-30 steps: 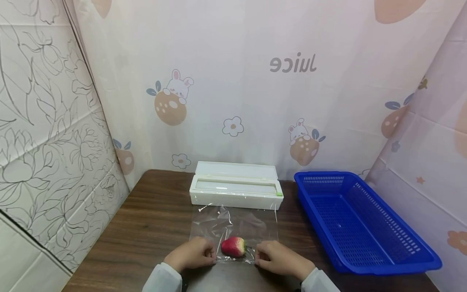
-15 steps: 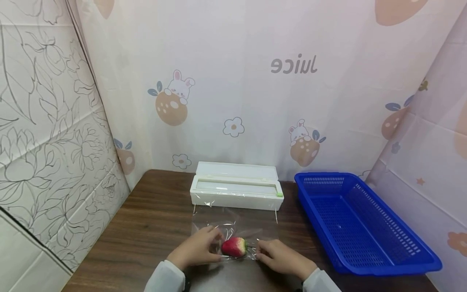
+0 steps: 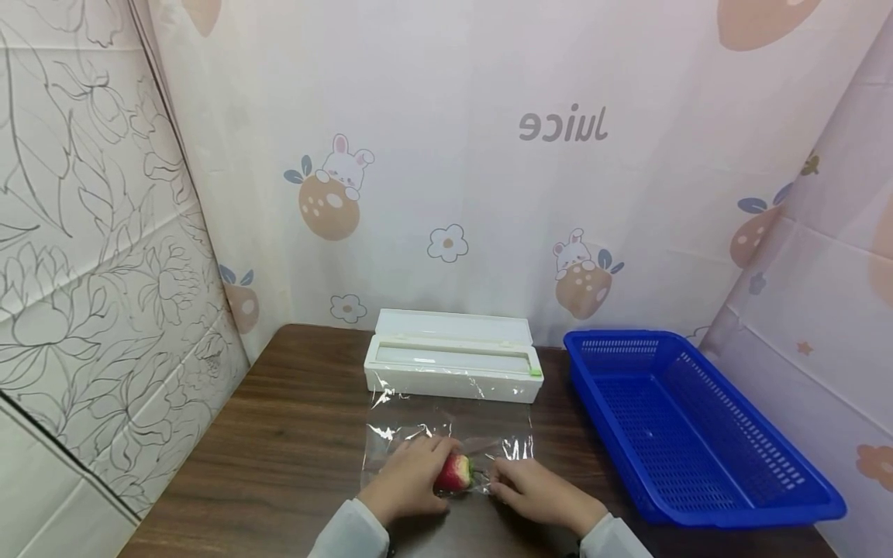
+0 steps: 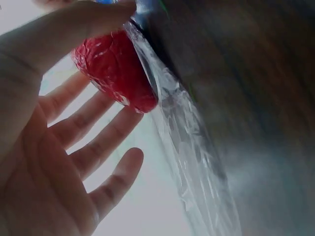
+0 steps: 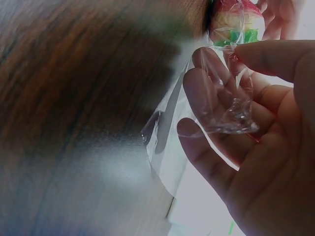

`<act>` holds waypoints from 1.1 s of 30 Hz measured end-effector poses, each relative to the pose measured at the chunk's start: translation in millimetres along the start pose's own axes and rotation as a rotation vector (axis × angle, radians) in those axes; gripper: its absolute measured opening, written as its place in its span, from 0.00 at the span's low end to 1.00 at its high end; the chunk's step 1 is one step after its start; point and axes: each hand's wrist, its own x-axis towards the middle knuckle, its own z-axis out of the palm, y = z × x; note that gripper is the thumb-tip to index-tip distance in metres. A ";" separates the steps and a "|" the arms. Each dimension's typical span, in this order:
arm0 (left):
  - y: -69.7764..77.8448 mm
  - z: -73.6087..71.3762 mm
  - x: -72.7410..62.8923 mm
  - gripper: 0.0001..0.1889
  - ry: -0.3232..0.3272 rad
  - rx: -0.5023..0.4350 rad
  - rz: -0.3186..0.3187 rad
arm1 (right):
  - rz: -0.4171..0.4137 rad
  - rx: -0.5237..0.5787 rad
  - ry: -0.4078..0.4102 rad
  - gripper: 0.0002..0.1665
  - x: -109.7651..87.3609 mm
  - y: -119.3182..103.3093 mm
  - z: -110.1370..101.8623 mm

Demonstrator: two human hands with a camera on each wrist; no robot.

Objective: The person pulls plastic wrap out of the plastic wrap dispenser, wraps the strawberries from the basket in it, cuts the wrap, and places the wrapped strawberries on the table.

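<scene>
a red, cone-shaped strawberry (image 3: 455,473) lies in clear plastic film (image 3: 516,448), long axis crosswise, green leafy end pointing right; the left hand (image 3: 413,476) touches its red end with spread fingers, the right hand (image 3: 533,490) pinches the film.

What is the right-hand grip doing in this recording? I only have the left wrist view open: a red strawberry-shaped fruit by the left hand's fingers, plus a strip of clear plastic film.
Observer: The right-hand grip holds crinkled clear plastic film just beyond the fruit's end.
Operator: I only see the red strawberry-shaped fruit from its red side. What colour is the other end?
Observer: Pale yellow, finishing in green, as the right wrist view shows.
Operator: And where does the film lead, past the edge of my picture?
Observer: In the head view, it stretches across the table to the front of a long white rectangular box.
</scene>
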 end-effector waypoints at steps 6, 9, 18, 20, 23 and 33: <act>-1.6 -3.5 -0.1 0.29 0.020 -0.065 -0.004 | 0.005 0.003 0.013 0.06 -0.1 0.8 0.1; -4.3 -5.3 0.0 0.26 0.009 -0.079 0.009 | 0.004 -0.006 0.022 0.06 -0.8 1.1 -0.3; -16.5 -1.8 3.5 0.22 -0.063 -0.244 0.022 | 0.095 0.074 0.015 0.06 -1.3 4.1 -6.7; -19.5 -1.7 4.3 0.21 -0.087 -0.302 0.016 | 0.107 0.063 0.022 0.05 -1.3 5.1 -8.4; -22.9 -2.6 5.4 0.21 -0.108 -0.355 0.020 | 0.135 0.042 0.026 0.06 -0.9 6.4 -10.8; -28.7 -6.5 9.3 0.20 -0.166 -0.435 0.041 | 0.163 -0.270 0.181 0.12 1.0 6.6 -15.5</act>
